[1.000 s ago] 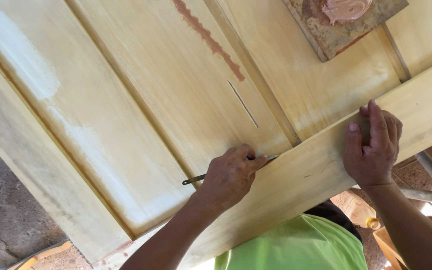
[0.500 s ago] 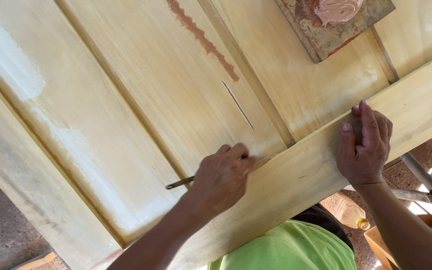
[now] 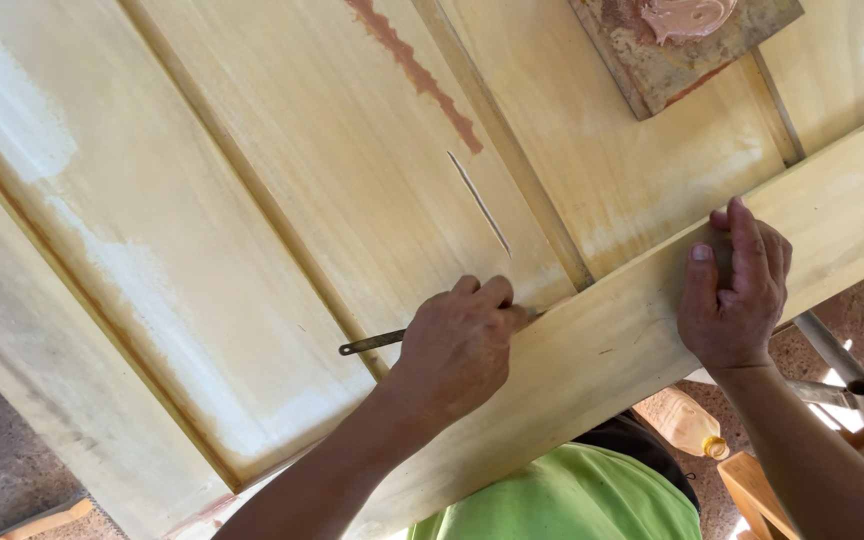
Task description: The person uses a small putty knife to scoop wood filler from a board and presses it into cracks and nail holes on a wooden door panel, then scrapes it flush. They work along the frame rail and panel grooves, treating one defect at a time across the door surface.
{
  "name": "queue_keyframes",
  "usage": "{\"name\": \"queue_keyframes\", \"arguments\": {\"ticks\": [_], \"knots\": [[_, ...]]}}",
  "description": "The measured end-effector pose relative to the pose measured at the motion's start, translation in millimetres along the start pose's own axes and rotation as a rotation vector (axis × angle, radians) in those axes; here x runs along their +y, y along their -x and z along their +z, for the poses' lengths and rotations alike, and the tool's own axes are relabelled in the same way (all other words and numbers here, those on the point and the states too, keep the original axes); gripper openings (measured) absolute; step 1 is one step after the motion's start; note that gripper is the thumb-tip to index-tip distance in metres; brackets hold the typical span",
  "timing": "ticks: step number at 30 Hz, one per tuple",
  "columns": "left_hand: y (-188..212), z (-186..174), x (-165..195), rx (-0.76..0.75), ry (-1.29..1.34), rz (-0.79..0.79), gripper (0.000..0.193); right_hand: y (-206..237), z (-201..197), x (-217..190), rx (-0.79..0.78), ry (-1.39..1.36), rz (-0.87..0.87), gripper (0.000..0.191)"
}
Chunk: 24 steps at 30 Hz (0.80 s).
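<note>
Wooden door (image 3: 252,200) lower than before

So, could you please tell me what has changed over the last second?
Hardly anything: the left hand has slid the thin metal tool slightly along the groove beside the door rail. The right hand stays pressed flat on the rail, and the putty board and the unfilled crack are unchanged.

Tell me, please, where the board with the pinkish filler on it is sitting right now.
In the head view, the filler board lies at the top right on the wooden door, above the right hand and up-right of the left hand.
</note>
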<state>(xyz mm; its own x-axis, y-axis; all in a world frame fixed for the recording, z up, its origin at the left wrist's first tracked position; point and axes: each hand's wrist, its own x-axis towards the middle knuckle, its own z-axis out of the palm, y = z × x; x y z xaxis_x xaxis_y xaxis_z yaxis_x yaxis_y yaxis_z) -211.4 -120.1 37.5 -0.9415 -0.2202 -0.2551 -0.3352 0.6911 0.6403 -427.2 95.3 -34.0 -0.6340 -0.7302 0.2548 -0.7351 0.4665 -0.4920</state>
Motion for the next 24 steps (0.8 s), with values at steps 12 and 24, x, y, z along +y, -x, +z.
{"name": "queue_keyframes", "arguments": {"ticks": [12,24], "knots": [[-6.6,7.3,-0.1,0.058,0.031,-0.004,0.033,-0.5,-1.6,-1.2,0.002,-0.026,-0.007,0.045],[-8.4,10.1,-0.3,0.107,0.065,0.031,0.029,-1.0,-1.9,0.8,0.003,0.003,-0.018,0.042]]}}
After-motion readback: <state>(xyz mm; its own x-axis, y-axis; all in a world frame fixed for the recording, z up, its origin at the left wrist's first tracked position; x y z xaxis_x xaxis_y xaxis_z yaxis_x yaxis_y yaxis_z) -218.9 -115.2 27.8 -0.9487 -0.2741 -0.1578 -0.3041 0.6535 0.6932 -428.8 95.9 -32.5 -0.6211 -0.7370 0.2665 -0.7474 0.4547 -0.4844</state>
